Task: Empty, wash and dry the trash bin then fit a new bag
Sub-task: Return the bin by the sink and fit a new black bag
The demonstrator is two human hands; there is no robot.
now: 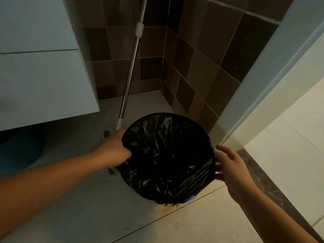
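Presently, the right hand [229,171] rests spread fingers against the round trash bin [190,199] lined with crinkled black plastic bag [166,155]; the left hand [115,148] pinches its rim. Bin on floor tile, steel mop handle [131,71] behind. Judged: bag fitting or removal; next, secure both-hand grip.

Mop pole [130,72] leans at tiled corner (white cabinet [40,67] left).

The bag-lined trash bin [168,156] stands in a tight corner at lower centre. A white cabinet [43,76] overhangs the upper left, a mop handle [130,76] leans just behind the bin, and brown tiled walls [201,71] close the back and right. Open floor [122,216] lies across the bottom of the frame, bounded at right by a dark threshold [266,186]
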